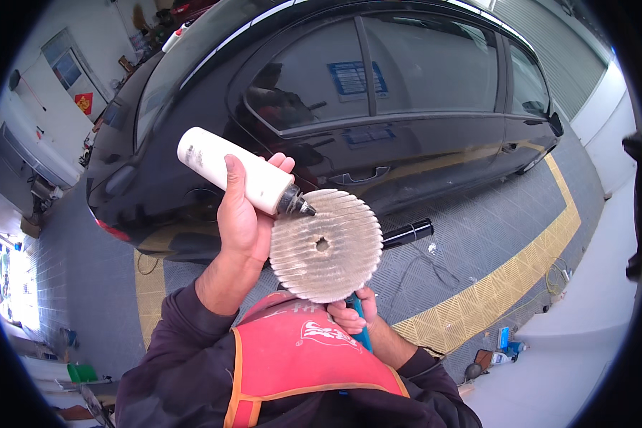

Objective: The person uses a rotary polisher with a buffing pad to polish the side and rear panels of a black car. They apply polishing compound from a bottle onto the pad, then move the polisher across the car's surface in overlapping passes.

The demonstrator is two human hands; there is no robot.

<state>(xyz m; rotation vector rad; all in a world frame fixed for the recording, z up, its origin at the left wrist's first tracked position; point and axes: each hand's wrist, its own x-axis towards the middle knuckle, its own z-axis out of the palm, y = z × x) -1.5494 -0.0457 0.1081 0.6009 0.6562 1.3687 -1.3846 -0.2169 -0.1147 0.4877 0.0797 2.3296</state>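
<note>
My left hand (241, 216) grips a white squeeze bottle (232, 170), tilted so that its black nozzle (297, 203) points down at a polishing pad. That round pad (326, 267) is beige, grooved in ridges, with a hole at its centre, and faces up towards me. The nozzle tip overlaps the pad's upper edge in view; whether it touches, I cannot tell. My right hand (353, 315) is closed around the teal handle (361, 326) of the power polisher. A black part of the tool (409, 234) sticks out beyond the pad, which hides most of its body.
A glossy black car (438, 144) stands side-on just beyond my hands. Its cable (436, 353) seems to trail from my right sleeve across the tiled floor (396, 289). Bottles (505, 345) stand by the white wall at right; a green bucket (82, 373) lies lower left.
</note>
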